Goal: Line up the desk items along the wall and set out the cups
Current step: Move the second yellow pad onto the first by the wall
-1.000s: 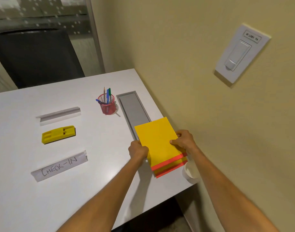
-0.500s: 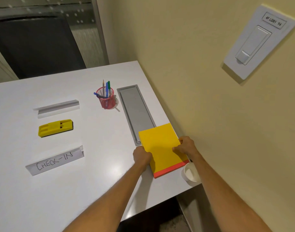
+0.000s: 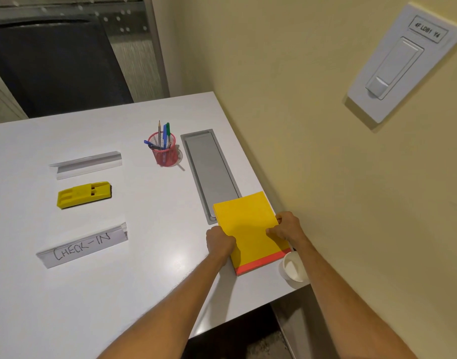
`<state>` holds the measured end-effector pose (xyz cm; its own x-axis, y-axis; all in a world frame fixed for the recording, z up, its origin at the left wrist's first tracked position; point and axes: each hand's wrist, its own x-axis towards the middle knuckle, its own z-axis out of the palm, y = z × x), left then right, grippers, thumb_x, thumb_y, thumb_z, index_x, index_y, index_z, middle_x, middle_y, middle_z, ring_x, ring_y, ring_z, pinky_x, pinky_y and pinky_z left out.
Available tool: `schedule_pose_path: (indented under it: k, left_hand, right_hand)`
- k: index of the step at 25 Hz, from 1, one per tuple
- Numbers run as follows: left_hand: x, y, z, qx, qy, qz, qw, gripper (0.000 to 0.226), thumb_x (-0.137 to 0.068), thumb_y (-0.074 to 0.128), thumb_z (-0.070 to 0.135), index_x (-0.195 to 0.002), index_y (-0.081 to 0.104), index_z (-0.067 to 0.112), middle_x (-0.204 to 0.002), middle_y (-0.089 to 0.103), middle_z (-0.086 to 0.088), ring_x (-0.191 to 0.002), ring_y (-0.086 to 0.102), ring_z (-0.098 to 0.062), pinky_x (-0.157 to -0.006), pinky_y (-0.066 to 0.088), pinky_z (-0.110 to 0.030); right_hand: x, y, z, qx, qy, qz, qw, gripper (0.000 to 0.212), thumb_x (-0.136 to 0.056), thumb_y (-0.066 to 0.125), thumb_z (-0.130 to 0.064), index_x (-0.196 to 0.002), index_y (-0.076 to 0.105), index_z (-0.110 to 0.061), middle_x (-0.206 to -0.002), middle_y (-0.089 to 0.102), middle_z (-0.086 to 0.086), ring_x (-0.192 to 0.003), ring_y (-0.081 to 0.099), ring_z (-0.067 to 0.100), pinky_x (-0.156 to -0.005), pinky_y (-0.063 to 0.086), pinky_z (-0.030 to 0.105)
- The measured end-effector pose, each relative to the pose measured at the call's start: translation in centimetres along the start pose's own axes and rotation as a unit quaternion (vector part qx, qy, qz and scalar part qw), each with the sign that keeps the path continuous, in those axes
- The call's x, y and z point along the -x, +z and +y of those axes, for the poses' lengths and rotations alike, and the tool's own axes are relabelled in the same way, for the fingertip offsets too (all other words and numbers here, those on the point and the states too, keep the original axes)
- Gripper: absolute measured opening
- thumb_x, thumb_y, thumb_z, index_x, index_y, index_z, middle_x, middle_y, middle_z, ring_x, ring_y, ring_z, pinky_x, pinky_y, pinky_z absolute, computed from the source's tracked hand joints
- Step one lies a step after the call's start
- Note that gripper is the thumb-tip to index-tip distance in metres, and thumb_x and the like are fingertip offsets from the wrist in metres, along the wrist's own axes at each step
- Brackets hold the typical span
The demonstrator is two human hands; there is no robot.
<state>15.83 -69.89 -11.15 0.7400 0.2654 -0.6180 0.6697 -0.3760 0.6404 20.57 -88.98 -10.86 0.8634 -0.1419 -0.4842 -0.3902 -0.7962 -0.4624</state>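
Note:
A yellow pad with a red-orange lower band [image 3: 248, 226] lies flat on the white desk [image 3: 149, 250], close to the yellow wall. My left hand [image 3: 219, 242] grips its left edge and my right hand [image 3: 287, 228] grips its right edge. A white paper cup [image 3: 293, 269] stands at the desk's near right corner, just beside the pad and partly behind my right forearm. Farther back stand a red mesh pen cup [image 3: 165, 152] with pens, a yellow stapler [image 3: 83, 194], a "CHECK-IN" sign [image 3: 82, 246] and a blank folded sign [image 3: 86, 164].
A grey cable tray cover [image 3: 209, 169] is set into the desk along the wall; the pad overlaps its near end. A dark chair [image 3: 54, 66] stands beyond the far edge. A light switch [image 3: 401, 60] is on the wall at the right.
Both hands have drawn the pad nearer and rightwards, from raised and tilted over the tray to flat on the desk by the wall. The stacked edges now look squared.

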Motion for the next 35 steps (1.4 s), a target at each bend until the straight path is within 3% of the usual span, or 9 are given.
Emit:
schedule_pose_path:
  k: [4, 9, 12, 19, 21, 28, 30, 32, 35]
  left_hand:
    - [-0.4, 0.1, 0.0, 0.003, 0.004, 0.007, 1.000, 0.026, -0.081, 0.064, -0.009, -0.068, 0.050, 0.008, -0.081, 0.052, -0.011, -0.081, 0.056, -0.029, -0.072, 0.052, -0.035]
    - [-0.4, 0.3, -0.4, 0.002, 0.007, 0.007, 1.000, 0.030, -0.079, 0.065, -0.010, -0.065, 0.049, 0.011, -0.090, 0.054, -0.014, -0.080, 0.059, -0.030, -0.066, 0.048, -0.032]
    - [-0.3, 0.2, -0.6, -0.004, 0.017, 0.000, 1.000, 0.034, -0.078, 0.065, -0.011, -0.061, 0.046, 0.011, -0.084, 0.053, -0.013, -0.065, 0.050, -0.019, -0.054, 0.041, -0.030]
    - [0.0, -0.1, -0.6, 0.009, 0.002, -0.011, 1.000, 0.033, -0.078, 0.064, -0.013, -0.063, 0.046, 0.010, -0.071, 0.047, -0.006, -0.065, 0.050, -0.018, -0.057, 0.041, -0.029]
    - [0.1, -0.1, -0.7, 0.010, 0.000, -0.016, 1.000, 0.029, -0.079, 0.065, -0.012, -0.067, 0.049, 0.009, -0.073, 0.048, -0.006, -0.073, 0.053, -0.022, -0.063, 0.044, -0.031]
    - [0.5, -0.5, -0.6, -0.016, 0.019, -0.019, 0.999, 0.032, -0.082, 0.067, -0.005, -0.066, 0.045, 0.012, -0.082, 0.051, -0.009, -0.081, 0.056, -0.024, -0.055, 0.037, -0.023]
    - [1.0, -1.0, -0.3, -0.058, 0.056, -0.011, 0.997, 0.013, -0.086, 0.067, 0.002, -0.088, 0.056, 0.007, -0.108, 0.055, -0.018, -0.104, 0.061, -0.031, -0.067, 0.044, -0.026]
    - [1.2, -1.9, -0.1, -0.117, 0.115, 0.010, 0.986, 0.035, -0.093, 0.064, 0.013, -0.124, 0.052, 0.004, -0.131, 0.050, -0.016, -0.120, 0.056, -0.031, -0.086, 0.050, -0.031]
    - [1.5, -4.0, 0.2, -0.188, 0.198, 0.050, 0.961, 0.052, -0.100, 0.055, 0.027, -0.145, 0.038, 0.009, -0.148, 0.044, -0.013, -0.134, 0.047, -0.029, -0.105, 0.049, -0.040]
  right_hand:
    - [-0.1, 0.2, 0.4, -0.006, 0.002, 0.005, 1.000, 0.057, -0.075, 0.082, -0.017, -0.067, 0.026, -0.029, -0.074, 0.032, -0.007, -0.086, 0.034, 0.018, -0.066, 0.033, 0.024]
    - [-0.4, 0.6, 0.8, -0.018, 0.000, 0.007, 1.000, 0.040, -0.076, 0.081, -0.019, -0.103, 0.051, -0.011, -0.103, 0.044, 0.005, -0.095, 0.043, 0.018, -0.078, 0.038, 0.028]
    - [-0.3, 0.7, 0.6, -0.028, 0.007, 0.013, 1.000, 0.069, -0.077, 0.081, -0.019, -0.135, 0.049, -0.001, -0.131, 0.055, 0.014, -0.121, 0.052, 0.028, -0.096, 0.045, 0.035]
    - [0.2, 1.0, 0.2, -0.005, 0.011, 0.007, 1.000, 0.082, -0.076, 0.082, -0.024, -0.142, 0.041, -0.001, -0.145, 0.048, 0.016, -0.133, 0.046, 0.030, -0.105, 0.041, 0.036]
    - [0.3, 1.1, 0.2, -0.005, 0.011, 0.006, 1.000, 0.084, -0.075, 0.083, -0.024, -0.144, 0.039, -0.001, -0.147, 0.046, 0.016, -0.134, 0.045, 0.030, -0.107, 0.040, 0.036]
    - [0.6, 1.7, 0.1, 0.010, 0.008, 0.014, 1.000, 0.083, -0.075, 0.083, -0.027, -0.142, 0.039, -0.002, -0.144, 0.047, 0.016, -0.131, 0.046, 0.031, -0.104, 0.042, 0.037]
    - [1.0, 1.7, -0.2, 0.036, -0.011, 0.035, 0.999, 0.078, -0.077, 0.080, -0.033, -0.138, 0.042, -0.003, -0.138, 0.050, 0.016, -0.125, 0.049, 0.031, -0.101, 0.043, 0.039]
    - [1.4, 1.7, -1.1, 0.047, -0.042, 0.065, 0.996, 0.076, -0.080, 0.076, -0.038, -0.138, 0.041, -0.004, -0.138, 0.049, 0.015, -0.126, 0.048, 0.032, -0.103, 0.043, 0.041]
    - [2.1, 1.8, -3.3, 0.053, -0.088, 0.097, 0.990, 0.076, -0.087, 0.066, -0.043, -0.145, 0.035, -0.005, -0.148, 0.043, 0.014, -0.136, 0.041, 0.031, -0.111, 0.035, 0.041]
